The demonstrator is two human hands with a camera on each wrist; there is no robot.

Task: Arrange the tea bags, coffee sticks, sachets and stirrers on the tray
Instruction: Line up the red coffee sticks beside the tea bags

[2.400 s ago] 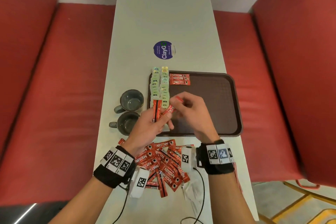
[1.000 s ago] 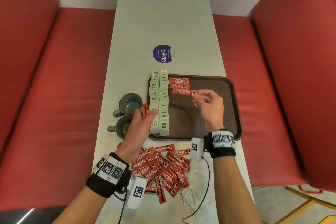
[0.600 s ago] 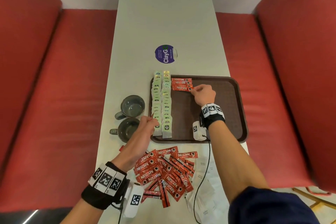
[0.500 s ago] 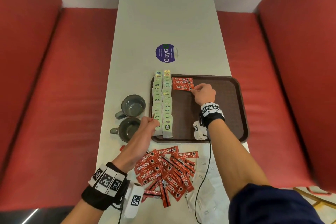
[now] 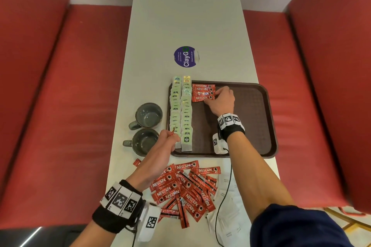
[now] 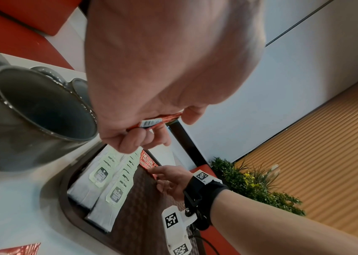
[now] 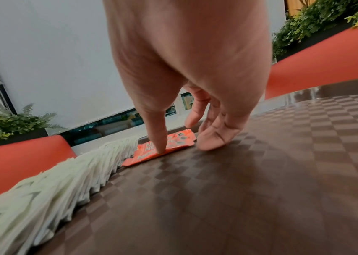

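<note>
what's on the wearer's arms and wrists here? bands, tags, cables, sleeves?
Left hand and right hand are bare. Each wrist wears a black band ringed with white squares printed with black fiducial markers, plus a white tagged camera pod trailing a thin black cable. A dark blue sleeve covers the right upper arm.

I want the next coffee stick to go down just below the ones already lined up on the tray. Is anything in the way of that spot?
Only the right hand, whose fingertips rest on the nearest of the laid coffee sticks. The bare tray floor below the row is otherwise free. The left hand holds spare sticks near the tea bags.
</note>
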